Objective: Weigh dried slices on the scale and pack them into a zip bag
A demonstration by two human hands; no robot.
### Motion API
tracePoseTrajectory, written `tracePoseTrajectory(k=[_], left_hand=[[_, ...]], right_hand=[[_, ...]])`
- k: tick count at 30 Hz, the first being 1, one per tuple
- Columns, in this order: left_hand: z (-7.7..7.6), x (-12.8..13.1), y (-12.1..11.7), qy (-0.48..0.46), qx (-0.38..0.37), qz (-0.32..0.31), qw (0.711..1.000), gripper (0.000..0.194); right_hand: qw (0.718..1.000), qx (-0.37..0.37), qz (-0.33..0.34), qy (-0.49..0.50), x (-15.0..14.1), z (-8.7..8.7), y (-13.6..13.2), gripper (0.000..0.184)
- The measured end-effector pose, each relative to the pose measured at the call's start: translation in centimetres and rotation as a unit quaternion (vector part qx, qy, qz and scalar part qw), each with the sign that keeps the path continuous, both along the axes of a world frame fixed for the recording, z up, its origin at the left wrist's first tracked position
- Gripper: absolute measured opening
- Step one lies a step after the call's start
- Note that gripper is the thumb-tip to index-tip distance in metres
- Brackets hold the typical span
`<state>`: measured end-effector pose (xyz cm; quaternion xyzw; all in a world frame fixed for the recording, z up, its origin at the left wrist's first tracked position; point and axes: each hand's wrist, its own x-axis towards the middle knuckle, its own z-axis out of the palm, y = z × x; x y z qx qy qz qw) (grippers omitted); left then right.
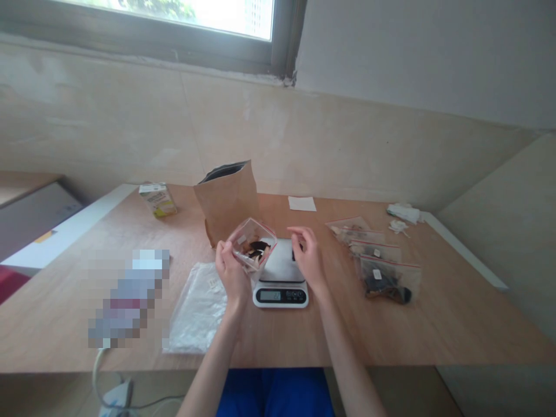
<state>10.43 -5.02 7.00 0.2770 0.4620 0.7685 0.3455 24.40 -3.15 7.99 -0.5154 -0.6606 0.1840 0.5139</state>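
Note:
My left hand (232, 273) grips a clear plastic zip bag (254, 245) holding dark, brownish pieces, tilted just above the left corner of a white digital kitchen scale (280, 292). My right hand (309, 259) hangs loosely curled over the scale's right side, apart from the bag and holding nothing I can see. The scale's display is lit, but its reading is too small to read. Next to the scale on the right lie several zip bags (384, 279) with red-edged seals and dark contents.
A brown paper bag (226, 201) stands behind the scale, with a small carton (157, 200) to its left and a white paper slip (302, 203) to its right. A flat plastic sheet (197, 308) lies to my left, beside a blurred object (128, 298). White scraps (403, 213) sit far right.

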Motion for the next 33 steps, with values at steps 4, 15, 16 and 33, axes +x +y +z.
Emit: tracePoseTrajectory(k=[4, 15, 16, 33], left_hand=[[0.7, 0.1, -0.6, -0.076, 0.006, -0.017, 0.997, 0.031], [1.0, 0.8, -2.0, -0.098, 0.055, -0.011, 0.994, 0.017], [0.9, 0.8, -2.0, -0.098, 0.057, -0.010, 0.993, 0.017], [-0.1, 1.3, -2.4, -0.039, 0.093, -0.003, 0.995, 0.023]], right_hand=[[0.986, -0.073, -0.008, -0.147, 2.6, -3.6, -0.5, 0.026], [0.979, -0.079, -0.040, -0.184, 3.0, -4.1, -0.3, 0.032], [0.981, -0.083, -0.051, -0.165, 3.1, -3.9, -0.3, 0.030], [0.983, -0.112, 0.130, -0.065, -1.1, 7.9, -6.4, 0.022]])
